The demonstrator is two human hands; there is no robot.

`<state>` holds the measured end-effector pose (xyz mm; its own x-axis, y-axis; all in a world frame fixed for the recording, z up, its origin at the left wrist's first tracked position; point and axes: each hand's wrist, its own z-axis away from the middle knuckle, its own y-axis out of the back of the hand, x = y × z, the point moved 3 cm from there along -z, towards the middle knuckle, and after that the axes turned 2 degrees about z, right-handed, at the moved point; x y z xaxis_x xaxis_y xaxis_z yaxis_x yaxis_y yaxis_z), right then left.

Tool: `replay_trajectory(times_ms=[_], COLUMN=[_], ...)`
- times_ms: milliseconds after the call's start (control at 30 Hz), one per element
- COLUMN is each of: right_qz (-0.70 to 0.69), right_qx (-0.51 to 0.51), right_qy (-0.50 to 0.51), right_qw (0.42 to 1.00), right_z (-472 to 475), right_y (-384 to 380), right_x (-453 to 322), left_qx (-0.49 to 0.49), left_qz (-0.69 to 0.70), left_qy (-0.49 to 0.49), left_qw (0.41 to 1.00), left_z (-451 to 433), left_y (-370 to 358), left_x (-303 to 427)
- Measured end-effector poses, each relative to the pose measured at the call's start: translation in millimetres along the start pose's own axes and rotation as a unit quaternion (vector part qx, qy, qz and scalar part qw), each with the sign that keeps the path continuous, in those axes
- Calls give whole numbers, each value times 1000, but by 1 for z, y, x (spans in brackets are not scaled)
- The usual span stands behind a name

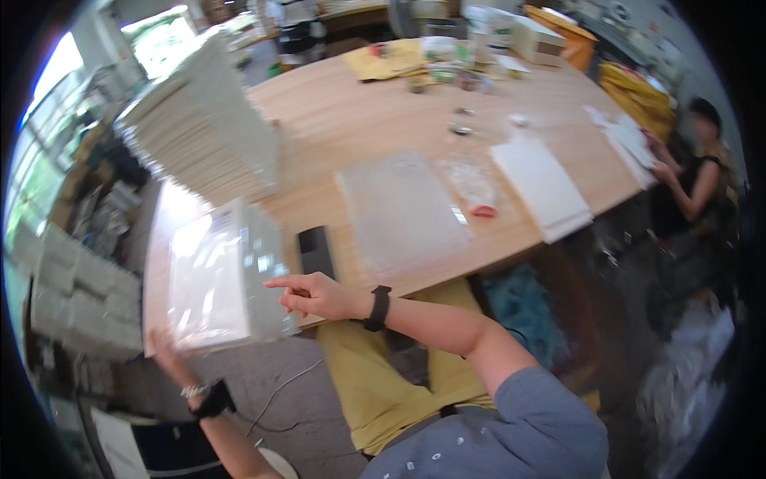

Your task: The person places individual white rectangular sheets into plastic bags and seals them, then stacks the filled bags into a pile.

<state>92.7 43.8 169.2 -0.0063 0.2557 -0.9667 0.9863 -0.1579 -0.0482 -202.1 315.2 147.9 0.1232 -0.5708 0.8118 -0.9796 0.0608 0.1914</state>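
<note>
My left hand (169,358), blurred, is at the near left corner of a stack of white flat pieces in clear plastic film (209,281); whether its fingers grip the corner cannot be made out. Over the right edge of this glossy stack hovers my right hand (314,296), index finger stretched out and the other fingers curled, with nothing visible in it. Just beyond that hand lies a dark smartphone (317,248). To its right, a pile of clear plastic sleeves (401,209) rests flat on the wooden table (365,126).
A tall stack of plastic-wrapped pieces (203,126) stands at the table's left. A clear bag with a red end (473,182) and white sheets (538,185) lie rightward. Jars (467,81) and yellow packaging (389,60) sit far back. Another person (697,173) handles white sheets at right.
</note>
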Motion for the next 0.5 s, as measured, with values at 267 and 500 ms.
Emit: replay_trajectory(times_ms=[267, 500], right_qz=[494, 701], right_qx=[325, 382], right_qy=[-164, -234], right_qw=[790, 554], right_z=[265, 361], right_y=[236, 311], right_x=[-37, -48], left_qx=[-26, -303], left_qz=[21, 10], left_qy=[-149, -259], left_qw=[988, 917], left_z=[104, 159], left_y=[-32, -160], left_x=[114, 183])
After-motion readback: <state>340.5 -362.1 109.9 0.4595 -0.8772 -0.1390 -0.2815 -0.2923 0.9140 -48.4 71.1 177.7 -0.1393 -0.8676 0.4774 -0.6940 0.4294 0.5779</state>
